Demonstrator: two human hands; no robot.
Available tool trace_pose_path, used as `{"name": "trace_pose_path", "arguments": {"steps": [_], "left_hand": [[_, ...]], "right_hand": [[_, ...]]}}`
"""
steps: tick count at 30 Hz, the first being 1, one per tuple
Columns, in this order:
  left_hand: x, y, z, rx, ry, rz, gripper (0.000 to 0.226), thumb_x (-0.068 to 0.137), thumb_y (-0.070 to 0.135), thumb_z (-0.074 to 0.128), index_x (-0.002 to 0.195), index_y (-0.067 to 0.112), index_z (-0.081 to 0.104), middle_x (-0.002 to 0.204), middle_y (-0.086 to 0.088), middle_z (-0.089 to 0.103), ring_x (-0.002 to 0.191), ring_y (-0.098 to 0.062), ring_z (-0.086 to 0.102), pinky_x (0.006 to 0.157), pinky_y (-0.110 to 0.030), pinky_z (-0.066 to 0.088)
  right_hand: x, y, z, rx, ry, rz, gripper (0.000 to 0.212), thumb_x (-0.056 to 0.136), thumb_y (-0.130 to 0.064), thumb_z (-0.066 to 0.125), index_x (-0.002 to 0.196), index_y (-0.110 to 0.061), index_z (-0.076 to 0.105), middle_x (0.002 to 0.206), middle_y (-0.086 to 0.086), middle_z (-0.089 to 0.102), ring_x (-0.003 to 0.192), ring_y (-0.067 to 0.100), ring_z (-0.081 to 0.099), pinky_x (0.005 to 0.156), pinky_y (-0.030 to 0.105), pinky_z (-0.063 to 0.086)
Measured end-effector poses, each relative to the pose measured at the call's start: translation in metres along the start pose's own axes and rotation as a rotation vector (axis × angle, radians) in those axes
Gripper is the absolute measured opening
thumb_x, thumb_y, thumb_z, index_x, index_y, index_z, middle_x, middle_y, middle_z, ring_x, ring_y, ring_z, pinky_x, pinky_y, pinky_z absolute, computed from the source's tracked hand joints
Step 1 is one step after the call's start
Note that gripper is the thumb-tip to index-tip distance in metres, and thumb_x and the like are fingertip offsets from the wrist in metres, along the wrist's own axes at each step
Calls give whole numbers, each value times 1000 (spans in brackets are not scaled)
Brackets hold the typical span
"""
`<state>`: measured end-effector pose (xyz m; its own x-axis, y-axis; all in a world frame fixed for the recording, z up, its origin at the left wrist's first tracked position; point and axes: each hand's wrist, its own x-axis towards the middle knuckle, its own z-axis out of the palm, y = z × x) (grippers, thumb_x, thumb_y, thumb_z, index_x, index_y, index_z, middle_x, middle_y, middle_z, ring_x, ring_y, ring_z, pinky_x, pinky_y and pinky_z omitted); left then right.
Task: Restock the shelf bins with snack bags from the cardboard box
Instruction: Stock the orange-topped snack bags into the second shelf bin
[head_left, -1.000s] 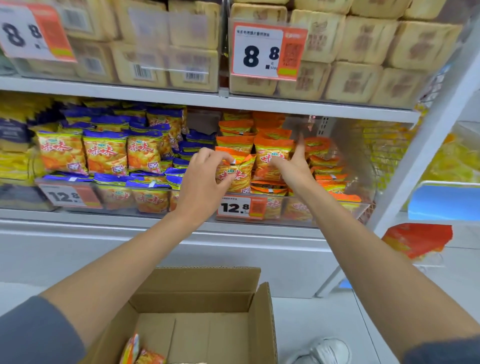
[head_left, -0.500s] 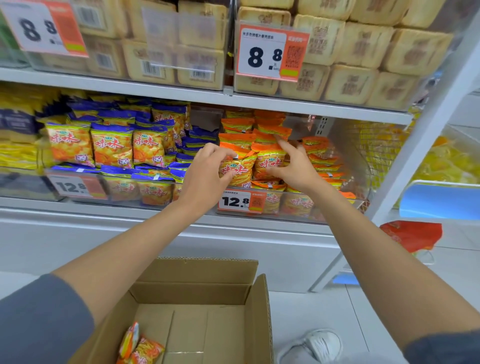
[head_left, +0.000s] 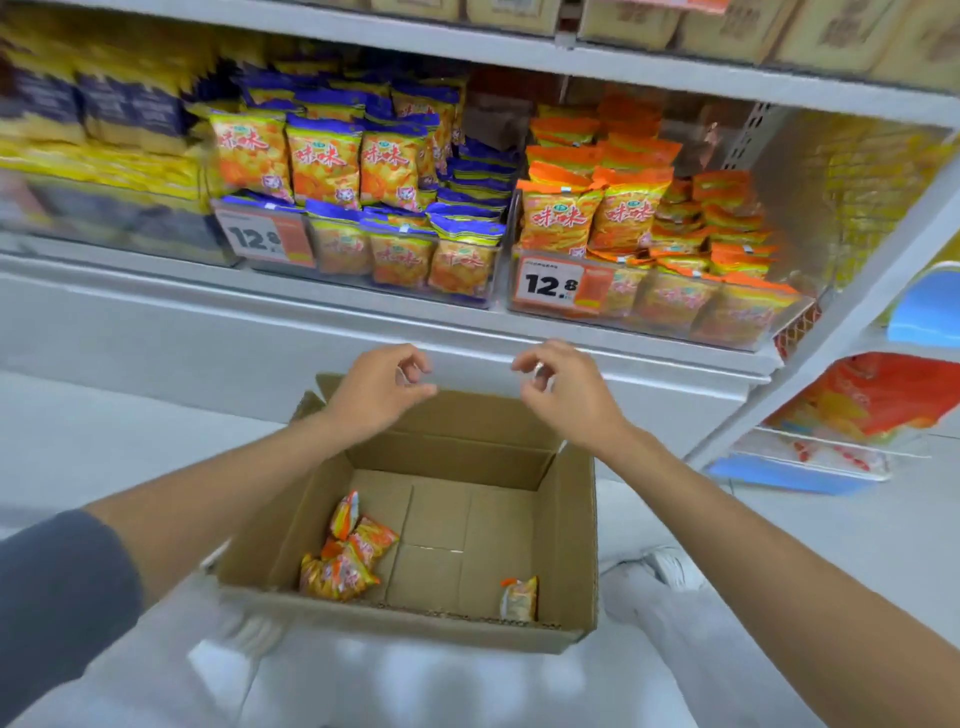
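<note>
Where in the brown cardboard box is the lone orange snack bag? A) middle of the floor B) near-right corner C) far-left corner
B: the lone orange snack bag stands by the right wall of the brown cardboard box at its near edge, apart from the cluster of orange snack bags by the left wall.

Counting one cardboard box. Inside it, roughly four snack bags are lying bunched, and one lone bag is sitting apart. Two tagged shelf bins are showing: blue-bag bin, orange-bag bin. Two hands are showing: left hand, right hand.
</note>
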<state>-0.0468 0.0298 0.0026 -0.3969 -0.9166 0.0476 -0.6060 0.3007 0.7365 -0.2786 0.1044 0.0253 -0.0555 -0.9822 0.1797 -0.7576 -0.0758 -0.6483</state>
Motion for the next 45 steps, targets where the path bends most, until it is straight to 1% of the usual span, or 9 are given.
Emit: {"name": "trace_pose_path", "arguments": {"steps": [5, 10, 18, 24, 28, 31, 34, 37, 45], "left_hand": [[-47, -92, 11, 51, -208, -277, 17, 83, 24, 75, 95, 21, 64, 87, 2, 61, 79, -8, 57, 68, -18, 44], [-55, -141, 43, -75, -267, -430, 18, 82, 22, 76, 96, 18, 64, 92, -2, 63, 86, -8, 59, 71, -16, 42], [-64, -157, 91, -194, -399, -516, 22, 83, 14, 75, 101, 10, 63, 89, -4, 59, 83, -11, 56, 71, -5, 40], [-62, -156, 91, -222, -389, -606, 28, 86, -3, 66, 113, 2, 61, 95, -6, 56, 82, -10, 53, 63, -1, 41], [-59, -155, 80, -248, -579, -630, 67, 80, -4, 70, 139, 19, 47, 131, 6, 46, 114, -10, 50, 91, -22, 48], [-56, -148, 74, -438, -577, -702, 41, 85, 9, 72, 123, 19, 59, 130, -4, 60, 110, -17, 62, 95, -35, 52], [-49, -133, 69, -578, -486, -738, 23, 90, 2, 63, 111, 13, 64, 111, -13, 67, 91, -16, 65, 86, -33, 55], [-43, -124, 68, -728, -541, -779, 59, 86, -18, 50, 130, 22, 55, 124, 1, 62, 105, -17, 67, 89, -35, 56], [-48, -141, 67, -413, -240, -798, 31, 91, -4, 56, 118, 10, 59, 118, -12, 63, 97, -15, 61, 73, -23, 52]], "right_hand": [[-26, 39, 92, -31, -583, 184, 29, 88, -4, 57, 112, -17, 68, 110, 1, 63, 91, 13, 58, 83, 24, 47], [-46, 92, 171, 18, -890, 374, 31, 84, 2, 63, 111, -12, 68, 86, -3, 57, 81, 12, 58, 74, 18, 45], [-91, 152, 229, -594, -1406, 403, 89, 85, -13, 67, 155, -28, 14, 156, 7, 30, 135, 28, 42, 106, 31, 40], [-76, 139, 237, -176, -1030, 609, 25, 86, -5, 63, 109, -12, 69, 114, 8, 67, 98, 17, 60, 77, 20, 44], [-38, 98, 211, 550, -648, 954, 16, 94, -7, 59, 78, -10, 64, 68, 4, 59, 57, 10, 51, 44, 14, 40], [-22, 74, 190, 832, -645, 986, 20, 99, -14, 51, 84, -8, 63, 64, 5, 60, 51, 9, 56, 49, 16, 45], [-16, 61, 179, 803, -575, 834, 27, 101, -19, 48, 83, -8, 65, 70, 5, 64, 60, 10, 60, 58, 18, 48], [-16, 54, 179, 612, -497, 621, 23, 98, -10, 54, 78, -5, 65, 65, 4, 59, 50, 2, 54, 53, 15, 43], [-18, 89, 194, 291, -476, 598, 17, 84, -4, 61, 83, -20, 65, 83, 3, 63, 71, 12, 55, 73, 27, 45]]}}
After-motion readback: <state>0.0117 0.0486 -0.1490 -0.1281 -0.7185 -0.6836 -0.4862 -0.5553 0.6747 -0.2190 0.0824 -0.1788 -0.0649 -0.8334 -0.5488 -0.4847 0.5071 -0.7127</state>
